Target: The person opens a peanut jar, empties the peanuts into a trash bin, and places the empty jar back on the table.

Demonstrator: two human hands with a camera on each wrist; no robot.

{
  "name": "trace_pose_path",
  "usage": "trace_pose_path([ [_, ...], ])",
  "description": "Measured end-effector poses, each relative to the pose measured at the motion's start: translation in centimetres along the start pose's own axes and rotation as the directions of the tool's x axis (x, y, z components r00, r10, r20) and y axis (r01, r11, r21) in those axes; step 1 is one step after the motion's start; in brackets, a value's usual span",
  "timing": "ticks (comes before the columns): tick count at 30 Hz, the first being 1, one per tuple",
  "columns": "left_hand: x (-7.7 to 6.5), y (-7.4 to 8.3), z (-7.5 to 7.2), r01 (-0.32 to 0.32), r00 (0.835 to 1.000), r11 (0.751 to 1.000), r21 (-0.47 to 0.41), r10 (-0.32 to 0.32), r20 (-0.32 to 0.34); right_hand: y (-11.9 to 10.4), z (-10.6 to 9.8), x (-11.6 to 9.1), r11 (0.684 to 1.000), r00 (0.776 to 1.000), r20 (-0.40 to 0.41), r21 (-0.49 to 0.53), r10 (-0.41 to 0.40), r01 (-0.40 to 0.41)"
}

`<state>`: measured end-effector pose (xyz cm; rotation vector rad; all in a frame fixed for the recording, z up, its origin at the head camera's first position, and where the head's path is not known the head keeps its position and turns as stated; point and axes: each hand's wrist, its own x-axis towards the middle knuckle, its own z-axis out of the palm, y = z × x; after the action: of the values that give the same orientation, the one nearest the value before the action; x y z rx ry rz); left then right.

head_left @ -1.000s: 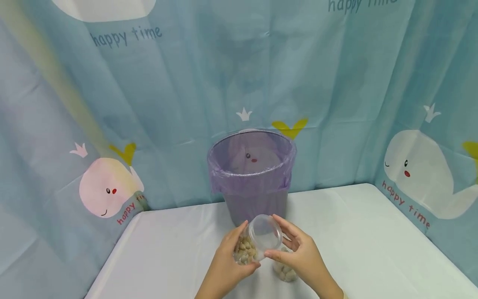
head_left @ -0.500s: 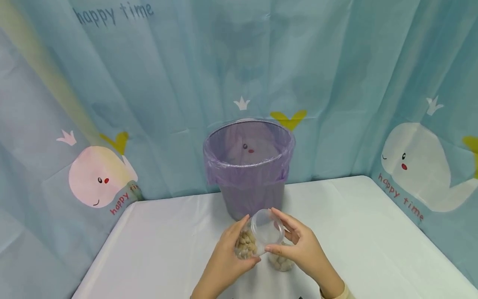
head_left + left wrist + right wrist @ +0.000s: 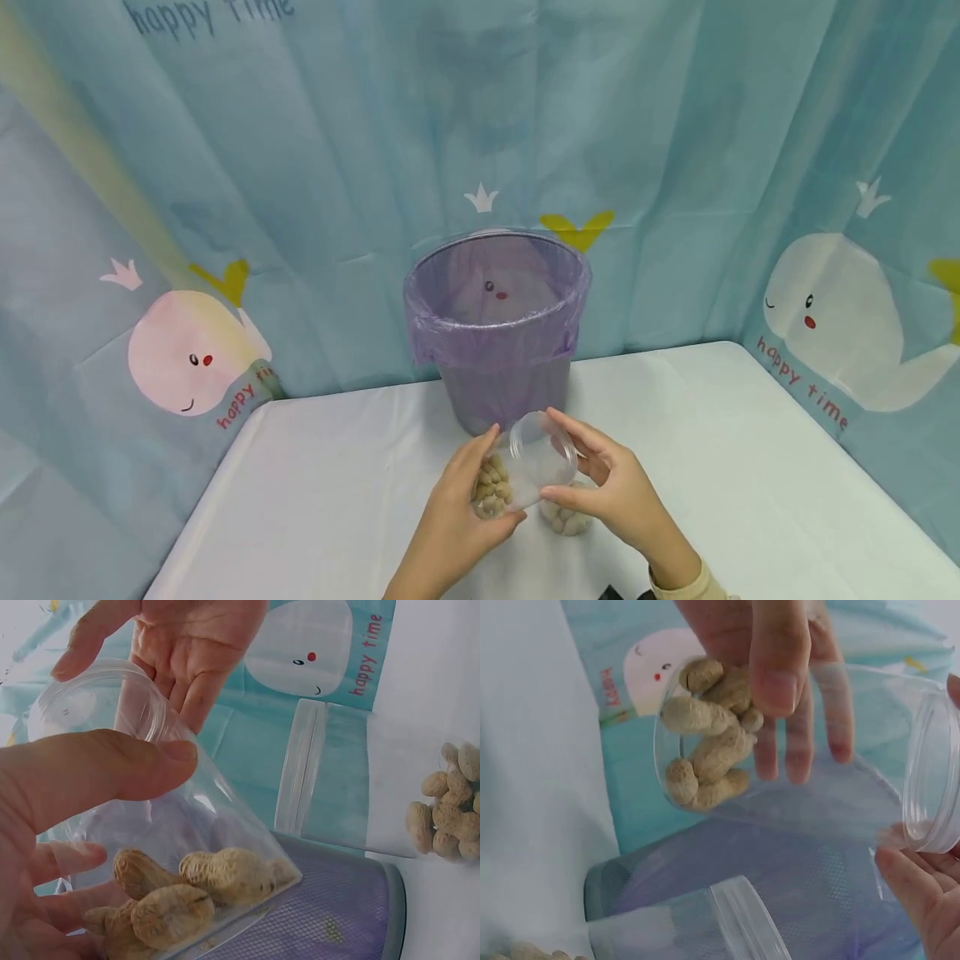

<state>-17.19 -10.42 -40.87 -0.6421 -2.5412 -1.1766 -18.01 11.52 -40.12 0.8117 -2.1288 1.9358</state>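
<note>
A clear plastic jar point(image 3: 534, 467) with peanuts point(image 3: 491, 485) inside is held tilted between both hands, low in front of the bin. My left hand point(image 3: 450, 521) grips the end where the peanuts lie, its thumb across the wall in the left wrist view. Around the ridged rim end curl the fingers and thumb of my right hand point(image 3: 611, 483); the right wrist view catches only part of that hand point(image 3: 922, 889) at its right edge. Just behind, a second clear jar point(image 3: 566, 512) of peanuts stands on the table, partly hidden by the right hand in the head view.
A purple-grey mesh bin point(image 3: 506, 392) with a purple bag liner point(image 3: 495, 337) over its rim stands at the back of the white table point(image 3: 322, 492). Behind it hangs a blue whale-print curtain point(image 3: 337, 208). A small dark object point(image 3: 611, 593) shows at the bottom edge.
The held jar has turned so its rim end faces more to the right, with my right hand shifted slightly that way. The head view has tilted down a little.
</note>
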Motion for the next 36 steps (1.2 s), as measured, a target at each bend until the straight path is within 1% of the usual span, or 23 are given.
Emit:
trace_pose_path([
  [3, 0.4, 0.2, 0.0, -0.040, 0.999, 0.999, 0.004, 0.040, -0.010, -0.1, -0.5, 0.2, 1.000, 1.000, 0.005, 0.015, -0.017, 0.017],
  [5, 0.6, 0.3, 0.0, -0.051, 0.999, 0.999, 0.013, 0.051, -0.012, -0.2, -0.6, 0.4, 0.999, 1.000, 0.006, 0.019, -0.026, 0.026],
  [7, 0.7, 0.3, -0.1, -0.055, 0.998, 0.998, 0.016, 0.055, -0.014, -0.1, -0.7, 0.4, 0.999, 0.999, 0.007, 0.027, -0.032, 0.031],
  [11, 0.8, 0.2, -0.2, -0.041, 0.999, 0.999, 0.003, 0.041, -0.017, 0.2, -0.4, 0.4, 0.998, 0.999, 0.003, 0.043, -0.045, 0.045],
  [14, 0.7, 0.1, -0.2, -0.042, 0.999, 0.999, -0.002, 0.042, -0.032, 0.4, -0.2, 0.4, 0.997, 0.998, -0.010, 0.036, -0.061, 0.061],
  [21, 0.5, 0.0, 0.2, -0.078, 0.994, 0.997, -0.007, 0.078, -0.078, 0.5, 0.2, 0.3, 0.997, 0.996, -0.044, 0.015, -0.081, 0.082],
  [24, 0.3, 0.1, 0.4, -0.069, 0.994, 0.997, -0.017, 0.067, -0.081, 0.5, 0.4, 0.1, 0.997, 0.996, -0.052, 0.013, -0.078, 0.079],
  [27, 0.1, 0.2, 0.5, -0.056, 0.995, 0.998, -0.009, 0.055, -0.086, 0.5, 0.5, 0.1, 0.996, 0.995, -0.052, 0.001, -0.089, 0.089],
  [29, 0.0, 0.2, 0.7, -0.061, 0.993, 0.998, 0.027, 0.063, -0.098, 0.5, 0.7, 0.1, 0.995, 0.993, -0.064, -0.022, -0.102, 0.100],
  [31, 0.0, 0.2, 0.9, -0.082, 0.989, 0.994, 0.076, 0.090, -0.116, 0.4, 0.9, 0.1, 0.992, 0.990, -0.082, -0.050, -0.119, 0.115],
  [34, 0.0, 0.3, 1.1, -0.108, 0.982, 0.983, 0.146, 0.128, -0.141, 0.4, 1.2, 0.1, 0.990, 0.986, -0.113, -0.084, -0.120, 0.111],
  [36, 0.1, 0.3, 1.1, -0.116, 0.979, 0.981, 0.154, 0.139, -0.150, 0.3, 1.3, 0.0, 0.991, 0.986, -0.123, -0.085, -0.113, 0.103],
])
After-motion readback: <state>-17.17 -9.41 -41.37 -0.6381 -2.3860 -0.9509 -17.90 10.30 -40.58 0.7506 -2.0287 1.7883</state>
